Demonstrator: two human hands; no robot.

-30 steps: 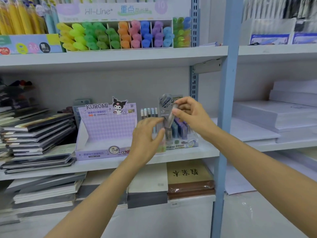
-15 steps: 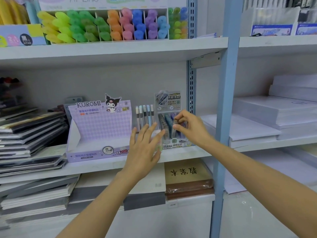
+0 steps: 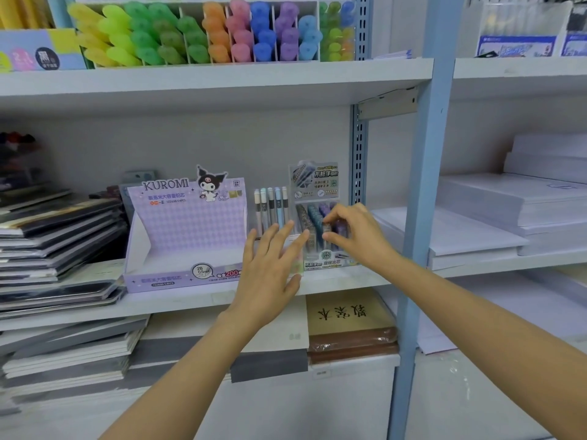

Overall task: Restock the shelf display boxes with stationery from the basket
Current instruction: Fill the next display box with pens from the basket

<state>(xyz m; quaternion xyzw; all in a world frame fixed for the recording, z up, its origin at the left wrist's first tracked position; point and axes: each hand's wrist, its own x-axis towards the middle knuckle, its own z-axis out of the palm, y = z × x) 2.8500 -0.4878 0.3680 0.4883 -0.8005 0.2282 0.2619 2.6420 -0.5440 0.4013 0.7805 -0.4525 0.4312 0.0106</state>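
— Hands first: how are they placed?

— Right hand (image 3: 355, 236) is seen pinched with thumb and fingertips on a small lead case (image 3: 327, 228), which is set among the other cases in the clear display box (image 3: 320, 263) on the middle shelf (image 3: 190, 301). Left hand (image 3: 270, 265) is spread flat, fingers apart, nothing gripped, and is laid against the front of a clear pencil holder (image 3: 270, 208) at nine o'clock from that box.

— What is found around them?

— At nine o'clock from the pencil holder a purple box (image 3: 184, 236) marked KUROMI is stood open; no stock can be seen inside it. Notebooks (image 3: 54, 236) are stacked further toward nine o'clock. Coloured highlighters (image 3: 197, 33) are racked on the shelf at twelve o'clock. White paper reams (image 3: 508, 211) are piled at three o'clock, past the blue post (image 3: 425, 185).

— And the basket?

— It is not seen from the head camera.
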